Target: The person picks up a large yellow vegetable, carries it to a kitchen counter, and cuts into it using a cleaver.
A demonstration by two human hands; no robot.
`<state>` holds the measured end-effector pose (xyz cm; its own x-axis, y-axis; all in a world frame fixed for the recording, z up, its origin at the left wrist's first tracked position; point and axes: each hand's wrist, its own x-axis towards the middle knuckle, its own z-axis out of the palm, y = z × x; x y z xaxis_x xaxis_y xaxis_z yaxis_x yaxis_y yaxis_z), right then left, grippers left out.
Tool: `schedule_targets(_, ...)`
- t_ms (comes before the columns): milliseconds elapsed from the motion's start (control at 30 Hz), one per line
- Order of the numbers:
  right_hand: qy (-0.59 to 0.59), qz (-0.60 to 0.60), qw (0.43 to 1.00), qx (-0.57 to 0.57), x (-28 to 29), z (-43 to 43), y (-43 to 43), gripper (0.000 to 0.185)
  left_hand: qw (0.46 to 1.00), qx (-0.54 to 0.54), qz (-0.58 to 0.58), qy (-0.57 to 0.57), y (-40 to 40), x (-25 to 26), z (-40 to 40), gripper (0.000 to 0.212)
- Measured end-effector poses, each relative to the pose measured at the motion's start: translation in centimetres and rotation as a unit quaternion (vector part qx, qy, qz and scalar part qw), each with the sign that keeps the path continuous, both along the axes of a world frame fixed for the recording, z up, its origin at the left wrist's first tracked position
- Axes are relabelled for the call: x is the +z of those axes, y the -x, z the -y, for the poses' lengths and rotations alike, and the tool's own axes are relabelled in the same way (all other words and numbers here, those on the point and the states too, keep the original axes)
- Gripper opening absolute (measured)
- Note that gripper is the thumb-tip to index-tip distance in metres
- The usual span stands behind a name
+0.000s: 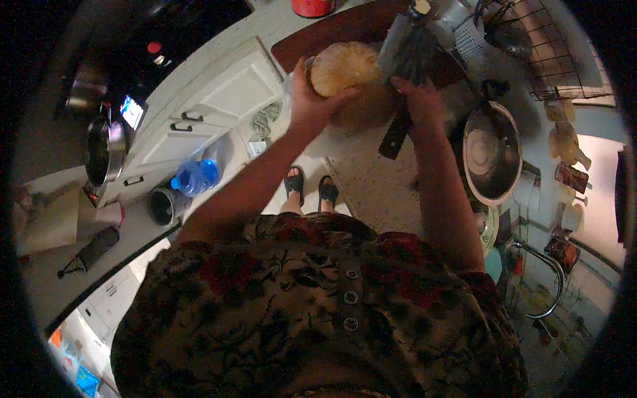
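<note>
My left hand (pixel 311 99) grips the side of a round, pale-yellow piece of food (pixel 346 67); its exact kind is unclear. Close to its right side, my right hand (pixel 423 102) is closed around the dark handle (pixel 395 134) of what looks like a cleaver. The handle's end points towards me, while the broad grey blade (pixel 410 49) extends away, blurred. Below both hands lies a dark brown cutting board (pixel 308 42), partly covered by the food and the blade.
At the right stands a large round pan (pixel 492 149), with a curved faucet (pixel 557 283) nearer me. A wire rack (pixel 552 54) and a white perforated holder (pixel 470 45) occupy the far right. Beyond the board is a red container (pixel 313 6). Leftward are a blue plastic bottle (pixel 196 176) and a metal pot (pixel 102 149).
</note>
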<state>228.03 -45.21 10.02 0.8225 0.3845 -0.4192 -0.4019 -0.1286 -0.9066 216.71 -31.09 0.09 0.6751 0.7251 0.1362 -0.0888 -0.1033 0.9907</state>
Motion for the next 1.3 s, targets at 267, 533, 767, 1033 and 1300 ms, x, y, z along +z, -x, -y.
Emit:
schedule_targets(267, -0.036, 0.017, 0.999, 0.018, -0.5, -0.8, -0.8, 0.038, 0.985, 0.081, -0.069, -0.133, -0.5, 0.6, 1.3, 0.102)
schedule_targets(533, -0.048, 0.027, 0.997, 0.055, -1.1, -0.5, -1.5, 0.033, 0.974, 0.098, -0.120, -0.165, 0.2, 1.5, 1.7, 0.101)
schedule_targets(767, -0.028, 0.030, 0.997, 0.061, -0.8, -0.7, -1.9, 0.034, 0.974, 0.075, -0.137, -0.167, 0.2, 1.4, 1.1, 0.101)
schedule_targets(1033, -0.023, 0.046, 0.994, 0.101, -1.7, -0.6, -3.2, 0.037, 0.973, 0.064, -0.130, -0.178, 0.2, 1.8, 0.9, 0.098)
schedule_targets(1300, 0.046, 0.021, 0.993, 0.104, -1.3, -0.9, -4.2, 0.040, 0.972, 0.059, -0.134, -0.185, 0.2, 1.9, 0.6, 0.096)
